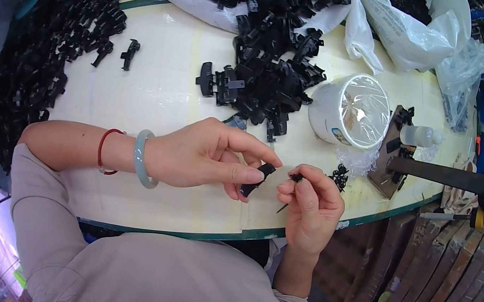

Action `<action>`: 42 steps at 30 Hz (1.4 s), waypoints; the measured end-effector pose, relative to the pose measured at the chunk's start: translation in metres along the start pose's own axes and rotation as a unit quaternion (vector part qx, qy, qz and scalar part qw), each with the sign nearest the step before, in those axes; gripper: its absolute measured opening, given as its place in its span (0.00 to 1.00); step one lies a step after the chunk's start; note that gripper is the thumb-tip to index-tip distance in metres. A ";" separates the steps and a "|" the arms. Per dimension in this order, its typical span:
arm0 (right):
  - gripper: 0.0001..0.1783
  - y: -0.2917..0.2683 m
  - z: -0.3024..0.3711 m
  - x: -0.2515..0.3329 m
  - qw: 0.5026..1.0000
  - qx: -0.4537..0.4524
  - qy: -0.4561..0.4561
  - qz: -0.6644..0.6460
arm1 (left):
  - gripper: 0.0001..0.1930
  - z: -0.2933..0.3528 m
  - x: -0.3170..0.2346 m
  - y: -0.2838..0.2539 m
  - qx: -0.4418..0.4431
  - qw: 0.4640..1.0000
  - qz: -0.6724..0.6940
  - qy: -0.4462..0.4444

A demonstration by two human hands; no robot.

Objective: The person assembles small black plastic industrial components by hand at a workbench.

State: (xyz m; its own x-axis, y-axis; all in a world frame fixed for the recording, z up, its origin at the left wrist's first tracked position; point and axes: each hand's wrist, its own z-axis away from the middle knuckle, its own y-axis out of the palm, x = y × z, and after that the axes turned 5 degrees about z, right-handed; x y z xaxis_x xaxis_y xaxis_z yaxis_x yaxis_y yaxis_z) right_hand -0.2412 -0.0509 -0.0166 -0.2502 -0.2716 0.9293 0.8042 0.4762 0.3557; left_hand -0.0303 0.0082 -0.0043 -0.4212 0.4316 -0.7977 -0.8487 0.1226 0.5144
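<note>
My left hand pinches a black plastic part between thumb and fingers, above the front of the table. Close by on the right, my right hand holds a small black piece at its fingertips; its exact kind is too small to tell. The two pieces are apart. Beyond my left hand lies a heap of black plastic parts that spills from a white sack. A small pile of tiny black pieces sits just right of my right hand.
Another large heap of black parts covers the table's left side, with a single part beside it. A white bucket with clear plastic film stands right of centre. Near it are a small bottle and a metal bar.
</note>
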 end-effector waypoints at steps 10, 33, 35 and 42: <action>0.09 0.011 -0.003 -0.006 0.927 -0.018 -0.168 0.335 | 0.16 -0.007 0.007 0.000 -0.009 0.998 -0.038 0.057; 0.13 0.013 -0.009 -0.001 0.888 0.036 -0.231 0.396 | 0.12 -0.007 0.006 -0.001 -0.023 0.999 0.044 0.005; 0.14 0.011 -0.009 0.003 0.877 0.045 -0.239 0.414 | 0.12 -0.008 0.004 -0.001 -0.019 0.999 0.041 -0.005; 0.12 0.012 -0.015 0.009 0.830 0.071 -0.307 0.460 | 0.11 -0.007 0.005 0.000 -0.007 0.999 0.030 -0.026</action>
State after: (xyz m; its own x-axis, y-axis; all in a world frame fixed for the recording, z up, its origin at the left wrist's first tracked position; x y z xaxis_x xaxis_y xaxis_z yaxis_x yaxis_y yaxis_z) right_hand -0.2255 -0.0596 -0.0057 0.1714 0.7178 0.6748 0.7468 0.3521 -0.5642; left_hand -0.0343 0.0040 -0.0106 -0.4539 0.4842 -0.7480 -0.8270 0.0837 0.5559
